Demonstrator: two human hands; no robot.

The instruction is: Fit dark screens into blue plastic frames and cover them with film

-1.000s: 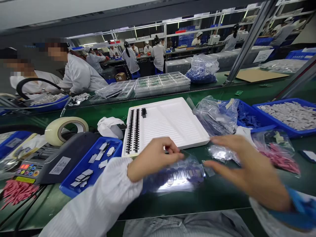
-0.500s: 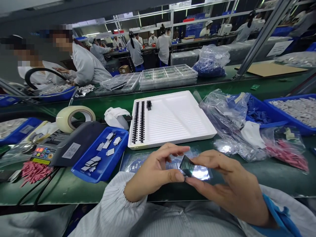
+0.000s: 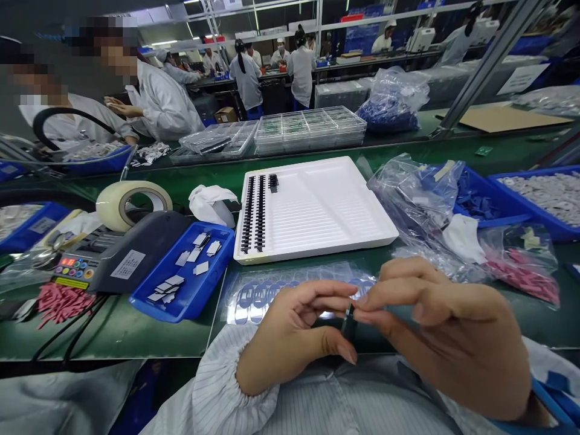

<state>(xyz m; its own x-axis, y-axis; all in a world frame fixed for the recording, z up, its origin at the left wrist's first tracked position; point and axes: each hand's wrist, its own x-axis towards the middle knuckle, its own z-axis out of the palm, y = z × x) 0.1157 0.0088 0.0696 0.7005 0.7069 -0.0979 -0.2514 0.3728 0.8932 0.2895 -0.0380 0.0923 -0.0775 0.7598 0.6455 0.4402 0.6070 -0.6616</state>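
Note:
Between both hands is a small dark, glossy square panel [image 3: 348, 321], turned nearly edge-on. My left hand [image 3: 301, 341] grips it, thumb at the lower end and fingers at the upper end. With thumb and forefinger, my right hand [image 3: 444, 332] pinches at its upper edge; whether a thin film is also in that pinch cannot be made out. Under the hands lies a clear sheet with blue-edged oval stickers [image 3: 258, 295], partly covered. Just beyond stands a white foam tray [image 3: 326, 211] with rows of upright black pieces [image 3: 260, 211] in its left slots.
To the left are a blue bin [image 3: 181, 308] of small white-faced pieces, a tape dispenser [image 3: 140, 257], a tape roll [image 3: 106, 205] and pink pieces [image 3: 63, 302]. Plastic bags [image 3: 403, 199] and blue bins [image 3: 512, 221] stand right. Co-workers sit across the bench.
The panel has turned from showing its flat face to nearly edge-on. My right hand has shifted its fingers to the panel's upper edge, and the view has tilted slightly down.

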